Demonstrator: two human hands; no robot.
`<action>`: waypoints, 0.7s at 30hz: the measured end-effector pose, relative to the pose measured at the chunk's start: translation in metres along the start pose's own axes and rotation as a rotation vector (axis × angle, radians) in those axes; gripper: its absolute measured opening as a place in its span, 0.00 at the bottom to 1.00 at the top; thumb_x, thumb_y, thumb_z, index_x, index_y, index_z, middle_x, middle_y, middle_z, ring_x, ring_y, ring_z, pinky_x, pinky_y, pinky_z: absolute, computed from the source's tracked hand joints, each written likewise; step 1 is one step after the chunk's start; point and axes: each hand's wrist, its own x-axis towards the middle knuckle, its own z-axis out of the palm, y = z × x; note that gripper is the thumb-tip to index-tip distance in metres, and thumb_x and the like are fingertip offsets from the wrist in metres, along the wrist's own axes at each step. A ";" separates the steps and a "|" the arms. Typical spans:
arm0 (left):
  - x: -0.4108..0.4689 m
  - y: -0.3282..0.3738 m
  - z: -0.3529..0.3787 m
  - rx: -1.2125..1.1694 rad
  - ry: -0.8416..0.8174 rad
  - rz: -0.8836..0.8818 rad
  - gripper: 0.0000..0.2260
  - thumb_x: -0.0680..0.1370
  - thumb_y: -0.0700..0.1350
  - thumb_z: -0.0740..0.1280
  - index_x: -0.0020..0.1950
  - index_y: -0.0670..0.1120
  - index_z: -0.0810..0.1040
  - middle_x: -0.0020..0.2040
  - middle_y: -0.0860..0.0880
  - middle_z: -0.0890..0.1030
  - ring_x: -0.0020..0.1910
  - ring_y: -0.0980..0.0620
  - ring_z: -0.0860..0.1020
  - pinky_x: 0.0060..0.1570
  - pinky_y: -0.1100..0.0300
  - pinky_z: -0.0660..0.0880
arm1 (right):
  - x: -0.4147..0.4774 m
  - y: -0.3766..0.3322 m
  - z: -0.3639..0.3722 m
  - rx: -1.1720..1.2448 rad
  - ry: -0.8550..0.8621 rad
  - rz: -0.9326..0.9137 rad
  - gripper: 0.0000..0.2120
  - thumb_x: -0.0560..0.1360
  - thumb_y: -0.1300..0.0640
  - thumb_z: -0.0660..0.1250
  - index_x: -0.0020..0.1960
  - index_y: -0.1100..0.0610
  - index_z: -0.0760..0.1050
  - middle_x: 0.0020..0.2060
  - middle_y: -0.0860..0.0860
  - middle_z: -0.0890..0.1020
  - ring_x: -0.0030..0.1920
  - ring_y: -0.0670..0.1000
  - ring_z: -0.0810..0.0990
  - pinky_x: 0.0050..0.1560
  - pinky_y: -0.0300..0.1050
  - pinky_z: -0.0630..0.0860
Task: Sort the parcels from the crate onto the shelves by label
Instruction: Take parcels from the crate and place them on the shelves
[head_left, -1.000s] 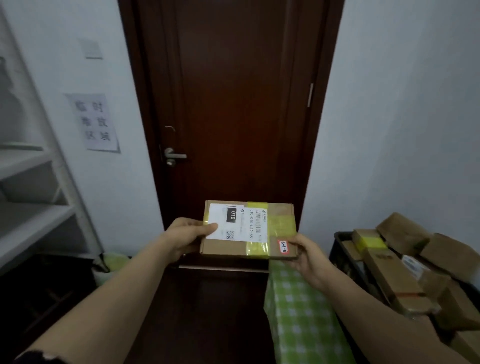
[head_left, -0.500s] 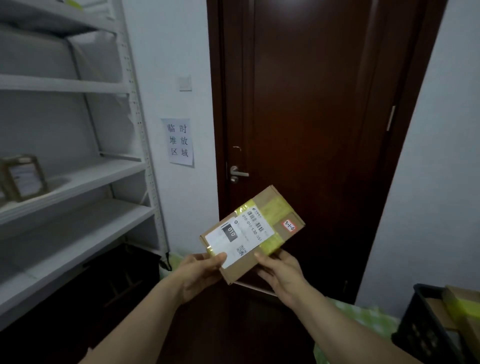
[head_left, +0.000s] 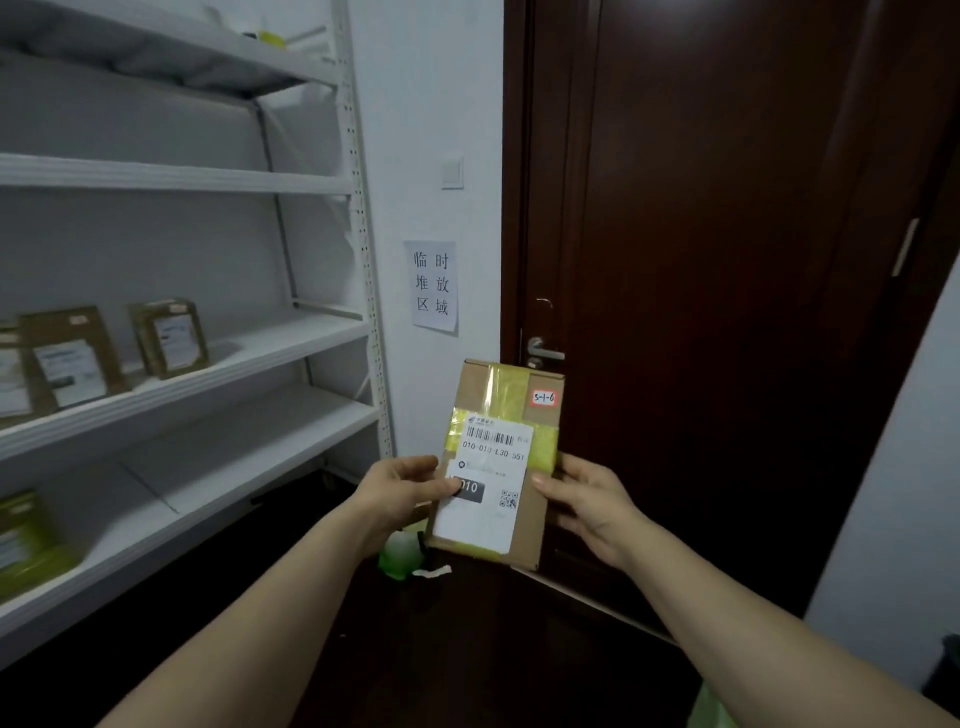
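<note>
We held the flat brown cardboard parcel banded with yellow tape (head_left: 496, 460) upright in front of us. Our left hand (head_left: 400, 493) gripped its left edge with the thumb laid across the face, and our right hand (head_left: 592, 506) curled round its right edge. The parcel was thus out of the crate and in the air, on no shelf yet.

We judged this to be the label-reading step. The next move called for matching its code to a shelf bay, then turning left to set it there.

Its white shipping label (head_left: 485, 499) read "010-010-L30-551" under a barcode. Below that, "010" stood in a black block partly under our thumb, with a QR code beside it; the carrier's logo was too small to read. A small red-edged sticker (head_left: 544, 398) near the top corner read "S-1-6".

Farther off to the left, the white metal shelving (head_left: 291, 353) held brown labelled parcels (head_left: 169, 338) standing on its middle shelf, their writing blurred. On the wall, a white paper notice (head_left: 435, 285) read "临时堆放区域", beside the dark brown wooden door (head_left: 727, 260).
</note>
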 end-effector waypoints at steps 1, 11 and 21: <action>-0.001 0.000 0.000 -0.010 0.007 -0.002 0.41 0.55 0.44 0.81 0.67 0.40 0.74 0.57 0.43 0.81 0.54 0.44 0.81 0.57 0.46 0.78 | 0.002 0.000 0.001 -0.008 -0.005 -0.001 0.19 0.74 0.65 0.69 0.64 0.57 0.75 0.52 0.51 0.83 0.54 0.51 0.80 0.66 0.59 0.69; -0.009 -0.001 -0.002 0.038 0.025 -0.017 0.16 0.71 0.32 0.72 0.57 0.39 0.79 0.52 0.43 0.84 0.53 0.44 0.82 0.57 0.48 0.77 | 0.009 -0.001 0.012 -0.048 -0.033 -0.029 0.15 0.75 0.67 0.67 0.56 0.50 0.76 0.46 0.46 0.84 0.50 0.48 0.81 0.61 0.52 0.72; -0.011 0.000 -0.009 0.025 0.061 -0.023 0.13 0.72 0.32 0.71 0.56 0.38 0.80 0.50 0.43 0.84 0.51 0.46 0.82 0.53 0.52 0.78 | 0.009 -0.004 0.023 -0.043 -0.024 -0.043 0.21 0.74 0.67 0.67 0.66 0.57 0.72 0.46 0.46 0.83 0.50 0.47 0.81 0.53 0.46 0.76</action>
